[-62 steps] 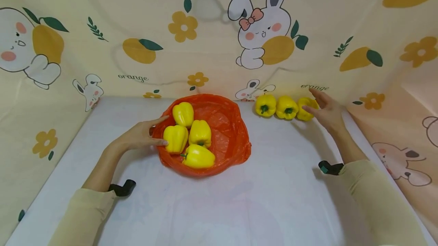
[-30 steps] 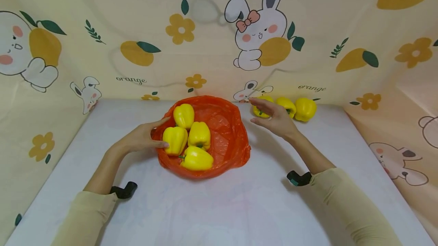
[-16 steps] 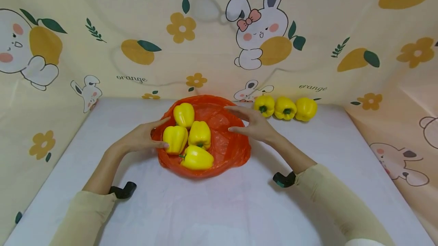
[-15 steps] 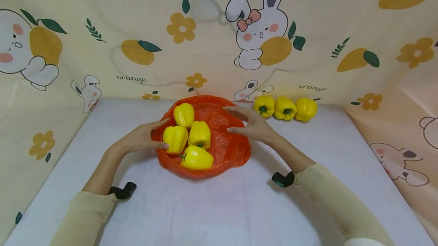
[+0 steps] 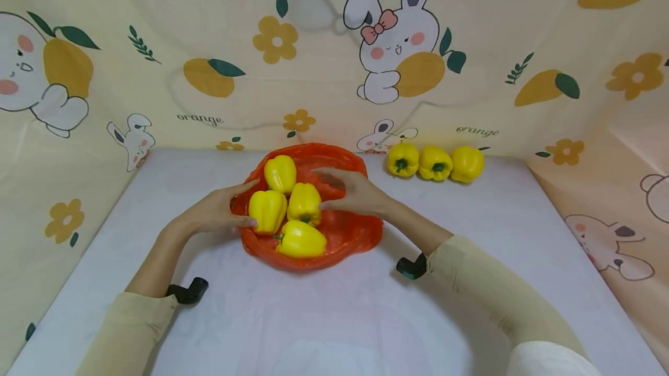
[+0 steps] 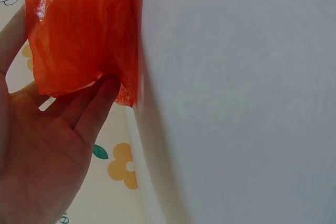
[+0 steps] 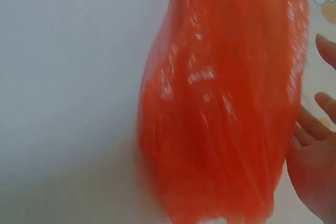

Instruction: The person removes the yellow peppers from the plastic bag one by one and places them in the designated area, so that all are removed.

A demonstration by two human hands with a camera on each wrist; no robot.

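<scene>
A red plastic bag lies with its mouth up and its rim spread; several yellow bell peppers, one of them at the centre, sit in its left half. My left hand grips the bag's left side, thumb over the rim beside the leftmost pepper. In the left wrist view the left hand has its fingers against the outside of the bag. My right hand hovers over the bag's right half, empty, thumb tip close to the central pepper; whether they touch is unclear.
Three more yellow peppers stand in a row at the back right: left, middle and right. The white tabletop meets a patterned cloth behind. A dark device is at the right wrist.
My right hand has moved left from the rightmost pepper of the back row, past the others, to above the bag. My left hand has kept its place on the bag.
</scene>
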